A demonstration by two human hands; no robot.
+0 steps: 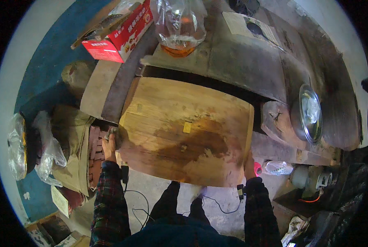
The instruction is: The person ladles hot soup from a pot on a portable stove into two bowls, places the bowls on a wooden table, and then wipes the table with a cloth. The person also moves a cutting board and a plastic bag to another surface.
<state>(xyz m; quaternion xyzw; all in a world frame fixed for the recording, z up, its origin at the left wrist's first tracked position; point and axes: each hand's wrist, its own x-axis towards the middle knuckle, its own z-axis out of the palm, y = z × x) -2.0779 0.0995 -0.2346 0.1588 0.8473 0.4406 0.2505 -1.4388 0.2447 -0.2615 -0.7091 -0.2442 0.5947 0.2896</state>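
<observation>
A wide wooden board fills the middle of the view in front of my legs. Dark, damp-looking patches spread over its surface, and a small yellow piece shows near its centre. My left hand grips the board's left edge, with what looks like a crumpled grey rag beside the fingers. At the opposite edge, my right hand holds the board's lower right side; its fingers are mostly hidden.
Beyond the board is a grey worktop with a plastic-bagged container, a red carton and a dark ladle. A metal basin stands right. Stacked bricks lie left; thin cables hang below.
</observation>
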